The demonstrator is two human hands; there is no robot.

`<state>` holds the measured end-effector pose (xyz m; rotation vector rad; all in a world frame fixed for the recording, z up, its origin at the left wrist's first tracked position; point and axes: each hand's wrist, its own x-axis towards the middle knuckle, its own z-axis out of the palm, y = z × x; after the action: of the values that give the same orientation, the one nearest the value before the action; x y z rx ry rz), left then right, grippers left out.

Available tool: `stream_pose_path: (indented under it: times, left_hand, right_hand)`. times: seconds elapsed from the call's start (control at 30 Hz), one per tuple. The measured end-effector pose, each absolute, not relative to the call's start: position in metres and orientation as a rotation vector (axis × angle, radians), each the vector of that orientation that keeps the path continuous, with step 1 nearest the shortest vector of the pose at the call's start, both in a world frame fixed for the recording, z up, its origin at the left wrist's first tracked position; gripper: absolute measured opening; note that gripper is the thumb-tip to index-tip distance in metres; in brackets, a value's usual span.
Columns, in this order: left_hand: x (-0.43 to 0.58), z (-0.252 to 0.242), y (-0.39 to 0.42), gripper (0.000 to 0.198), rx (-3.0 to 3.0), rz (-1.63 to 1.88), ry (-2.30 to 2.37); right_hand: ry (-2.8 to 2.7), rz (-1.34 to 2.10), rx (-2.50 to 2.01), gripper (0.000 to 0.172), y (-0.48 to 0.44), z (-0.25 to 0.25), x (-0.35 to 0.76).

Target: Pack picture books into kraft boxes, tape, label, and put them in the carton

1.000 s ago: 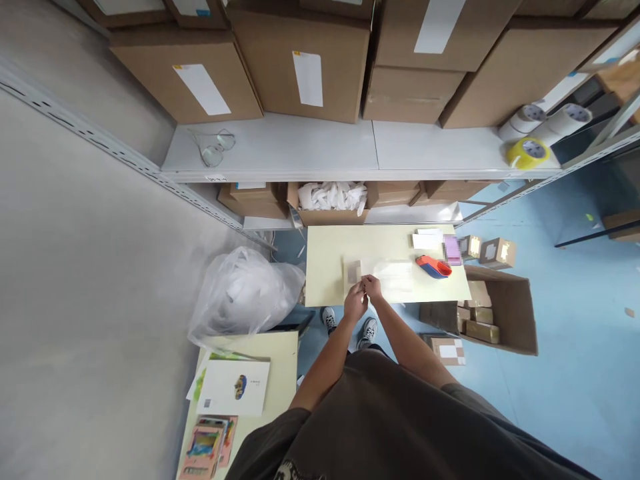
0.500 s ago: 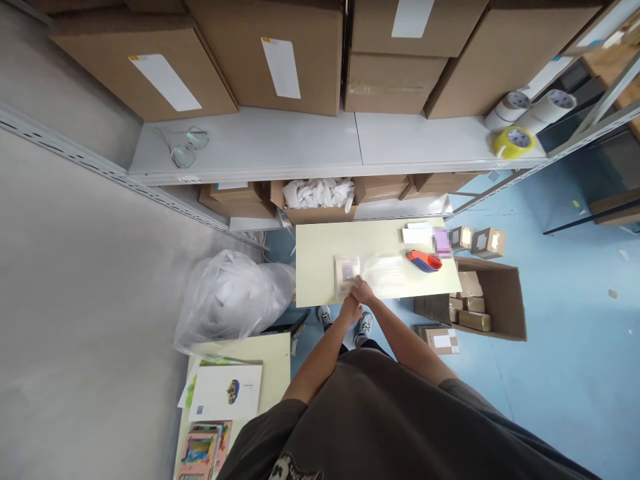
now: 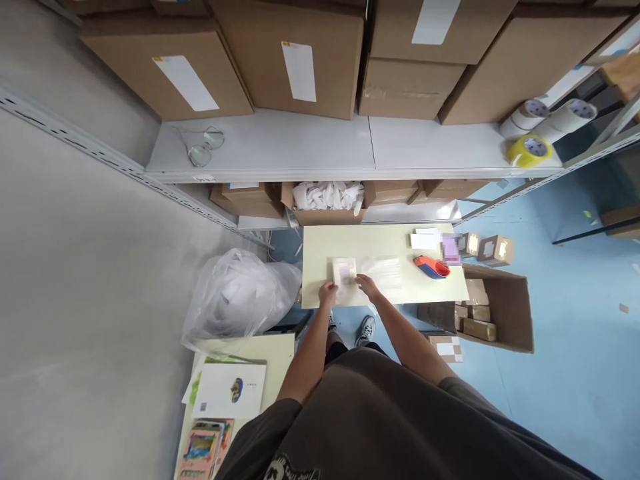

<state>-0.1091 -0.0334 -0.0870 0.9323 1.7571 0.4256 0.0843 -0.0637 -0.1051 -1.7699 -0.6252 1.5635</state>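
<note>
A small pale packet (image 3: 343, 272) lies on the cream table (image 3: 320, 250) near its front edge. My left hand (image 3: 327, 292) rests at the packet's left front corner, fingers curled against it. My right hand (image 3: 367, 285) touches the packet's right side, where a clear plastic bag with paper inside (image 3: 384, 272) lies flat. Whether either hand grips the packet is too small to tell.
A red and blue tape dispenser (image 3: 431, 267), white cards (image 3: 425, 239) and small boxes (image 3: 495, 249) sit at the table's right. An open carton (image 3: 500, 308) stands on the blue floor. A full plastic sack (image 3: 240, 293) lies left. Shelves with cartons and tape rolls (image 3: 530, 150) face me.
My hands were together at the packet's front; now they have spread apart, the left to the packet's left corner, the right to its right side.
</note>
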Motion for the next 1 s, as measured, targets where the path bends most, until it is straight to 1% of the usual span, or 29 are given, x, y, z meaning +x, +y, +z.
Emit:
stream_pose_path:
  times: [0.1, 0.2, 0.3, 0.4, 0.53, 0.6, 0.7, 0.77, 0.83, 0.93, 1.0]
  left_hand:
    - [-0.119, -0.077, -0.035, 0.013, 0.948, 0.541, 1.775]
    - [-0.116, -0.064, -0.041, 0.02, 1.094, 0.581, 1.713]
    - [-0.094, -0.056, -0.047, 0.03, 1.324, 0.42, 1.665]
    - [-0.061, -0.058, -0.056, 0.042, 1.54, 0.26, 1.64]
    - [-0.025, -0.072, -0.071, 0.057, 1.73, 0.034, 1.511]
    - [-0.018, -0.08, -0.077, 0.057, 1.757, -0.013, 1.455]
    - [-0.025, -0.091, -0.078, 0.048, 1.697, 0.075, 1.436]
    - [-0.04, -0.096, -0.073, 0.045, 1.617, 0.189, 1.501]
    - [-0.059, -0.101, -0.064, 0.047, 1.523, 0.283, 1.615]
    - [-0.085, -0.106, -0.049, 0.051, 1.357, 0.331, 1.678]
    - [-0.096, -0.108, -0.042, 0.048, 1.212, 0.344, 1.629]
  right_hand:
    - [-0.468, 1.736, -1.596, 0.05, -0.06, -0.105, 0.066]
    - [-0.458, 1.781, -1.597, 0.051, -0.053, -0.104, 0.052]
    - [-0.455, 1.644, -1.755, 0.046, -0.053, -0.104, 0.058]
    - [-0.409, 1.5, -1.826, 0.04, -0.067, -0.104, 0.082]
    - [-0.415, 1.284, -1.886, 0.047, -0.098, -0.101, 0.117]
    - [-0.462, 1.227, -1.899, 0.051, -0.109, -0.1, 0.127]
    - [-0.548, 1.289, -1.844, 0.051, -0.111, -0.099, 0.126]
    - [-0.616, 1.365, -1.815, 0.048, -0.104, -0.1, 0.116]
    - [-0.702, 1.43, -1.805, 0.04, -0.095, -0.1, 0.103]
    - [-0.812, 1.464, -1.788, 0.03, -0.082, -0.101, 0.083]
    - [-0.829, 1.458, -1.768, 0.028, -0.075, -0.101, 0.074]
